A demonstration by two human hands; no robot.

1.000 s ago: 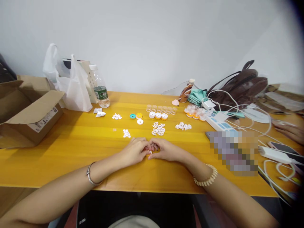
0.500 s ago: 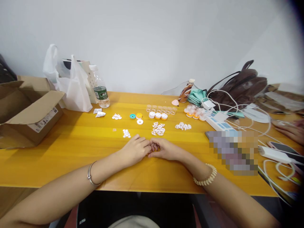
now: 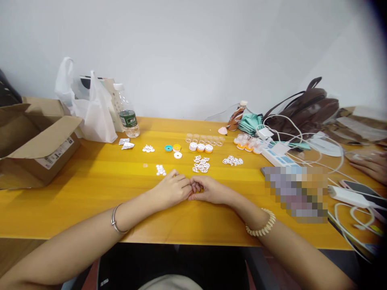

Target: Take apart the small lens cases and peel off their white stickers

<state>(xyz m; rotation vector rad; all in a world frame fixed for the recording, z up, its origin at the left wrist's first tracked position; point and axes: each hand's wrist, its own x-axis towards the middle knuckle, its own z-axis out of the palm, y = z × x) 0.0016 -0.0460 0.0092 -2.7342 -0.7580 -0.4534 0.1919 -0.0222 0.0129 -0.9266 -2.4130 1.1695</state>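
Note:
My left hand (image 3: 174, 188) and my right hand (image 3: 211, 189) rest together on the table, fingers curled in and touching each other. Both are closed, and no object shows in either. Just beyond the left hand lie small white discs (image 3: 161, 170). White openwork pieces (image 3: 201, 164) sit past the meeting point of the hands, with more white pieces (image 3: 232, 160) to the right. Farther back are a teal ring (image 3: 168, 148), a yellow ring (image 3: 177, 148), a white ring (image 3: 177, 155), white-and-orange round caps (image 3: 200, 148) and a row of clear cups (image 3: 205, 139). White knobbed pieces (image 3: 148, 148) lie to their left.
At left stand a cardboard box (image 3: 39, 149), a white plastic bag (image 3: 93, 112) and a water bottle (image 3: 129, 117). Foil packets (image 3: 126, 144) lie nearby. On the right are assembled clear-and-orange pieces (image 3: 248, 143), a power strip (image 3: 279, 157), tangled cables, a brown bag (image 3: 311, 106) and another person's hand (image 3: 370, 165).

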